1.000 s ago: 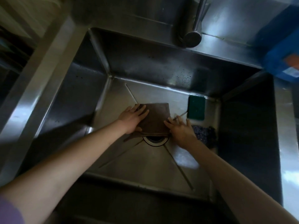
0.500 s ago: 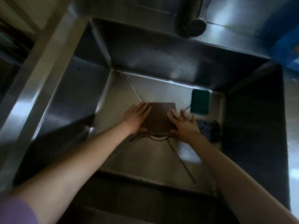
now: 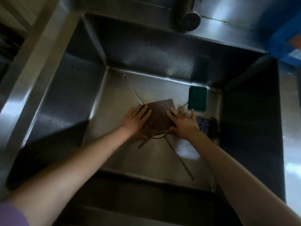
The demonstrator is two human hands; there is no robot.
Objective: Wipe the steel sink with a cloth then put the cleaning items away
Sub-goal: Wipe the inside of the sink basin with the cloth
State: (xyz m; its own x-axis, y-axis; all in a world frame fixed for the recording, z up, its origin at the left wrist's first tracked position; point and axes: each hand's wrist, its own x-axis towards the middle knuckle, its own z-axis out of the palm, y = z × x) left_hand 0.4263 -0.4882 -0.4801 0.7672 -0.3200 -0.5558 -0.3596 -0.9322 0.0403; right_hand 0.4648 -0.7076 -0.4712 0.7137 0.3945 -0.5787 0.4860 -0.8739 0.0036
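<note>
Cloth [image 3: 160, 115] flat under both hands' fingers [image 3: 144, 111]

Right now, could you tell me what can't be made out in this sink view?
- Drain: almost wholly covered by the brown cloth and both hands.
- Tap: cut off by the top edge.
- Blue object: blurred, cropped at the right edge.
- Dark scrubber: in shadow, partly behind the right hand.

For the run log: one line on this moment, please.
step: wiping | both hands flat on brown cloth over drain | green sponge, dark scrubber beside
</note>
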